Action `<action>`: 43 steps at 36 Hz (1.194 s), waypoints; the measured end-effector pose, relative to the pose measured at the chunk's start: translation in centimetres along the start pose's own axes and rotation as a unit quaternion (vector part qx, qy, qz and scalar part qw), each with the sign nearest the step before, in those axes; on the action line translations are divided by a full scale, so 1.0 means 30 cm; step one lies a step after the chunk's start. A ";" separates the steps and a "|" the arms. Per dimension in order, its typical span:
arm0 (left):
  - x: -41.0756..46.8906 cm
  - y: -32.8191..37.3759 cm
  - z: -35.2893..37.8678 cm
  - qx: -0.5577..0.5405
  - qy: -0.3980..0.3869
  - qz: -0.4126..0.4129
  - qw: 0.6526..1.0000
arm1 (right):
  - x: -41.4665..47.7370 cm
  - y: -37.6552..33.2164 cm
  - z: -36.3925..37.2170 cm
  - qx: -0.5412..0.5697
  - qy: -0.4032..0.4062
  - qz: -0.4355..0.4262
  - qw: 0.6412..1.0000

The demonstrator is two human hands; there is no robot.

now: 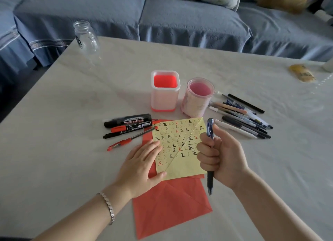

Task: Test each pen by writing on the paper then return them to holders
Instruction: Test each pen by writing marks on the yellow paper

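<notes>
Yellow paper, covered in test characters, lies mid-table on a red sheet. The left hand presses flat on its left edge, likely to steady it. The right hand fists a blue pen upright beside the paper's right edge, thumb near the top, probably to click it.
</notes>
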State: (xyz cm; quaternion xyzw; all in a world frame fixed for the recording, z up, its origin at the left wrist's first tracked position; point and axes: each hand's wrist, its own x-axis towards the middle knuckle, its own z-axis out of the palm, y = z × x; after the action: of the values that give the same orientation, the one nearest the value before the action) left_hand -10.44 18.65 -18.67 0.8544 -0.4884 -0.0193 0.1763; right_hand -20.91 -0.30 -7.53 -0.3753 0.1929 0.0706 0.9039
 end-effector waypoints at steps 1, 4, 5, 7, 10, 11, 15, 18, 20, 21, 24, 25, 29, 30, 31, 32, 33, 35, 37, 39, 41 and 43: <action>0.001 0.000 -0.001 -0.001 0.001 0.001 1.000 | 0.000 0.001 0.001 0.000 0.003 -0.001 1.000; 0.002 0.002 -0.002 -0.001 0.004 0.003 1.000 | 0.000 0.001 -0.009 0.006 0.009 -0.008 1.000; 0.002 0.002 -0.002 -0.001 0.004 0.003 1.000 | -0.001 0.000 -0.011 0.009 0.010 -0.010 1.000; 0.001 0.003 -0.003 0.000 0.004 0.003 1.000 | -0.002 0.001 -0.012 0.011 0.014 -0.019 1.000; 0.003 0.003 -0.004 0.000 0.007 0.005 1.000 | -0.002 0.001 -0.001 0.016 0.048 -0.046 0.998; 0.003 0.003 -0.004 -0.001 0.008 0.006 1.000 | -0.001 0.000 0.002 0.014 0.074 -0.057 0.996; 0.002 0.005 -0.006 -0.003 0.001 0.009 1.000 | 0.008 0.003 -0.002 0.032 0.186 -0.084 0.978; 0.001 0.006 -0.008 -0.009 -0.008 0.009 1.000 | 0.017 0.016 -0.009 0.041 0.217 -0.090 0.971; 0.001 0.008 -0.009 -0.014 -0.011 0.006 1.000 | 0.020 0.026 -0.016 -0.061 0.233 -0.072 0.968; 0.001 0.009 -0.009 -0.016 -0.012 0.004 1.000 | 0.019 0.033 -0.021 -0.110 0.230 -0.065 0.965; 0.000 0.008 -0.010 -0.016 -0.016 0.000 1.000 | 0.019 0.053 -0.029 -0.189 0.222 -0.074 0.954; -0.001 0.007 -0.010 -0.015 -0.018 0.001 1.000 | 0.020 0.059 -0.027 -0.212 0.225 -0.091 0.947; -0.001 0.008 -0.011 -0.007 -0.022 0.003 1.000 | 0.035 0.096 -0.030 -0.289 0.266 -0.166 0.904; -0.001 0.008 -0.011 -0.007 -0.023 0.003 1.000 | 0.040 0.105 -0.031 -0.285 0.276 -0.174 0.901; -0.002 0.007 -0.010 -0.009 -0.023 0.004 1.000 | 0.046 0.115 -0.031 -0.276 0.284 -0.181 0.900; -0.003 0.007 -0.010 -0.013 -0.022 0.004 1.000 | 0.052 0.125 -0.031 -0.273 0.284 -0.186 0.900; -0.003 0.007 -0.009 -0.015 -0.021 0.005 1.000 | 0.058 0.134 -0.028 -0.279 0.284 -0.190 0.897; -0.002 0.007 -0.009 -0.019 -0.016 0.007 1.000 | 0.076 0.155 -0.022 -0.293 0.277 -0.199 0.893; 0.000 0.007 -0.009 -0.022 -0.011 0.007 1.000 | 0.096 0.175 -0.019 -0.300 0.265 -0.208 0.893; 0.001 0.005 -0.008 -0.020 -0.008 0.008 1.000 | 0.116 0.193 -0.021 -0.338 0.257 -0.217 0.879; 0.001 0.004 -0.006 -0.020 -0.006 0.008 1.000 | 0.131 0.209 -0.018 -0.372 0.269 -0.226 0.859; 0.002 0.003 -0.004 -0.023 -0.003 0.006 1.000 | 0.145 0.224 -0.012 -0.377 0.307 -0.239 0.841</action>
State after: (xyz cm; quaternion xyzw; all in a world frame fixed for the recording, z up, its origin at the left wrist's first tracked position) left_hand -10.46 18.59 -18.52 0.8468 -0.4938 -0.0320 0.1950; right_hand -18.86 4.15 -13.89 -0.7242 0.3229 -0.1990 0.5759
